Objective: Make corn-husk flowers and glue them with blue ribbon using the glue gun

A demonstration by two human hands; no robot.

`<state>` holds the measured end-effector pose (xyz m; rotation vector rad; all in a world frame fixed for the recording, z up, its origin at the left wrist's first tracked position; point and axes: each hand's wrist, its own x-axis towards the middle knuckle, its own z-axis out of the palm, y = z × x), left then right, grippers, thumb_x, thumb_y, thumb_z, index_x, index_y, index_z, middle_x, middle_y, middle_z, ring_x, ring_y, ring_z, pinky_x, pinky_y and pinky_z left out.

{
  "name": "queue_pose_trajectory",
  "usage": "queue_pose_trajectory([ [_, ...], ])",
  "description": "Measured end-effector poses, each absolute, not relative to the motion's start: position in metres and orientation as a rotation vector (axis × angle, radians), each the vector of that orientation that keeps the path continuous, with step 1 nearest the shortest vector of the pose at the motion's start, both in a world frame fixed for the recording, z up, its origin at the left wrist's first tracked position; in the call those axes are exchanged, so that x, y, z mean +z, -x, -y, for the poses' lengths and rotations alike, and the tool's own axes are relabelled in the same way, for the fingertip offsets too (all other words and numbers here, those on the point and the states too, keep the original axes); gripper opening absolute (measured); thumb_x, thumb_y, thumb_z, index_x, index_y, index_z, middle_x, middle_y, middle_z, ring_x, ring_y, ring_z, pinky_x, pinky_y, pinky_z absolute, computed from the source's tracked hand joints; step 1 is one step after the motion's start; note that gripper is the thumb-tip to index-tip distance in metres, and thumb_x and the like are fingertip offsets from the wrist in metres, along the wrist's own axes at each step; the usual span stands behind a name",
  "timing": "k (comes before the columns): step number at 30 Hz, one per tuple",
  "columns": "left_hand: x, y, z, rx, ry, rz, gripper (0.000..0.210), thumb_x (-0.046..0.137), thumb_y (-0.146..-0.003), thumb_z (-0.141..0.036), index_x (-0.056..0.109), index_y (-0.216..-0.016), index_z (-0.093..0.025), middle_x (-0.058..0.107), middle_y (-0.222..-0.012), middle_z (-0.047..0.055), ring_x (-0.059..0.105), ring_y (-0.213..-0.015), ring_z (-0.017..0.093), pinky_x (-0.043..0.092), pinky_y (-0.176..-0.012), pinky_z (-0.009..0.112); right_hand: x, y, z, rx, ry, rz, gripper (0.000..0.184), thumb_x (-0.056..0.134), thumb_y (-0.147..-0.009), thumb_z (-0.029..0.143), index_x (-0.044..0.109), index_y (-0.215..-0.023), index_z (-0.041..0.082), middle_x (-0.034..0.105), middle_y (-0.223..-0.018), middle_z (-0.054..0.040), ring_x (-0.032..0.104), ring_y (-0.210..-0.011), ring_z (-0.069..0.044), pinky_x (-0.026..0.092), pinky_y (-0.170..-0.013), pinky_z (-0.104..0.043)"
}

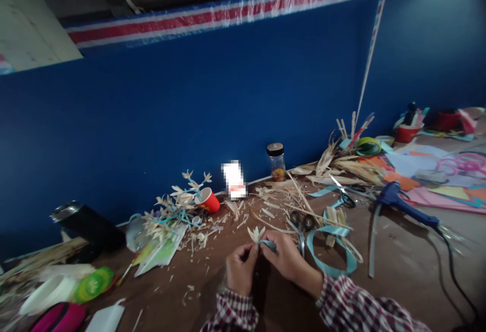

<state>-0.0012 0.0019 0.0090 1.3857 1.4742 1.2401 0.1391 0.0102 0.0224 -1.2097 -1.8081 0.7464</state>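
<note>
Between my two hands a small pale flower of dried husk (256, 234) points up and away from me. My left hand (241, 266) is closed with its fingertips pinched at the flower's base. A short piece of light blue ribbon (269, 244) runs from that base into my right hand (283, 256), whose thumb and fingers are pressed together on it. Right beside my right hand lie black-handled scissors (302, 223) and a loose coil of light blue ribbon (334, 271).
A blue glue gun (408, 203) with its cord lies at the right, near more scissors (343, 195). A red paper cup (209, 200), husk flowers (184, 195), a lidded jar (277, 162) and a bright blurred-out rectangle (234, 180) line the blue partition (212, 104). A black bottle (87, 225) leans at left.
</note>
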Motion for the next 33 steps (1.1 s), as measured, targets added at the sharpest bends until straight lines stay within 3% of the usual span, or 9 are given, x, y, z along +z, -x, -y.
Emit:
queue_pose_trajectory([
  [10,0.0077,-0.0032,-0.0003,1.254,-1.364,-1.524,0.022,0.06,-0.066,-0.033,0.07,-0.069,-0.014,0.07,-0.066,0.006,0.062,-0.064,0.02,0.048,-0.061,0.027,0.0226,-0.1378,-0.0079,0.582,1.187,1.906,0.009,0.049,-0.074,0.015,0.054,-0.067,0.018,0.057,-0.071,-0.0012,0.049,-0.07,-0.014,0.035,-0.065,-0.022],
  [19,0.009,0.0007,-0.0018,1.253,-1.361,-1.496,0.028,0.057,-0.069,-0.036,0.069,-0.074,-0.012,0.07,-0.072,0.008,0.062,-0.069,0.022,0.048,-0.066,0.03,0.0192,-0.137,-0.0125,0.853,1.131,1.757,0.02,0.043,-0.08,0.021,0.06,-0.072,0.014,0.061,-0.066,-0.0019,0.054,-0.062,-0.013,0.037,-0.057,-0.02],
  [33,0.0,-0.0006,-0.0023,1.216,-1.322,-1.423,0.028,0.058,-0.069,-0.036,0.069,-0.078,-0.012,0.071,-0.077,0.009,0.062,-0.074,0.023,0.047,-0.069,0.03,0.0197,-0.1377,-0.0108,0.736,1.211,1.773,0.016,0.046,-0.078,0.02,0.056,-0.067,0.015,0.057,-0.064,-0.0003,0.049,-0.06,-0.012,0.036,-0.057,-0.02],
])
